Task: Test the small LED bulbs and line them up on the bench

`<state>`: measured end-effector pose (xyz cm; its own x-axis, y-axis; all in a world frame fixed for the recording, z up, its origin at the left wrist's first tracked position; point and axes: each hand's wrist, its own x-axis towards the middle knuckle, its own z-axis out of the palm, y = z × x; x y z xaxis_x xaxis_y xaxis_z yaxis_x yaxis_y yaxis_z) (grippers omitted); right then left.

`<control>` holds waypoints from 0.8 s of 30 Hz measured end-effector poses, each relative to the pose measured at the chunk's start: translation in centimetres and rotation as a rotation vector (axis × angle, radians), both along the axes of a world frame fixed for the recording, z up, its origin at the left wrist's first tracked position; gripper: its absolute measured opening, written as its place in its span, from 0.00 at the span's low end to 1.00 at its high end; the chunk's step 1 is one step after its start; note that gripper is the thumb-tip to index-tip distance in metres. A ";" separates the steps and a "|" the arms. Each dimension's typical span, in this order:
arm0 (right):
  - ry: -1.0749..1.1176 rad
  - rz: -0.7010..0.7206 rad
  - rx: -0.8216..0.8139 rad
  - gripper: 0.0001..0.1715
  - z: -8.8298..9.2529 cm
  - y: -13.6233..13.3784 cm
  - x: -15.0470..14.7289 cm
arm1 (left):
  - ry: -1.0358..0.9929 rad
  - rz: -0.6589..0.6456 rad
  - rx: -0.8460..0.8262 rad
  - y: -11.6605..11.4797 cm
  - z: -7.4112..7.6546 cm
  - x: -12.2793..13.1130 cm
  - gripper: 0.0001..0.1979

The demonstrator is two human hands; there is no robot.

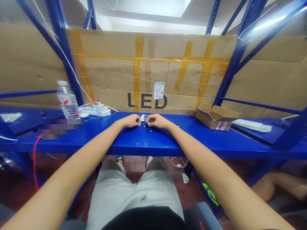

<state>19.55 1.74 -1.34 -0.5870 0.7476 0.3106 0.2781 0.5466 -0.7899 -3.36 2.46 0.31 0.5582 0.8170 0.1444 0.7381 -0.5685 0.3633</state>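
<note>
On the blue bench top (144, 140), my left hand (132, 121) rests with its fingers curled and pressed together. Whatever it may hold is too small to make out. My right hand (157, 121) is closed in a pinch, with a tiny pale bit at its fingertips that I cannot name. Between both hands lies a row of thin, striped, multicoloured pieces (143, 118), partly covered by my fingers. Just in front of my right hand is a small dark loop (149, 130).
An open cardboard box (213, 118) stands to the right. At left are a water bottle (68, 101), a white power strip (97, 110) and a red cable (35, 163). A large cardboard sheet (115, 76) closes off the back between blue posts. Another person's limb (271, 185) shows at lower right.
</note>
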 end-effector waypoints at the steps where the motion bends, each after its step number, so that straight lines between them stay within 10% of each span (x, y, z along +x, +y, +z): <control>1: -0.006 -0.005 0.006 0.12 0.0 0.0 0.0 | -0.010 0.009 -0.017 -0.1 0.1 0.0 0.08; 24: -0.080 -0.096 0.030 0.09 0.4 -0.5 0.0 | 0.027 -0.047 0.089 -0.1 0.3 -0.6 0.10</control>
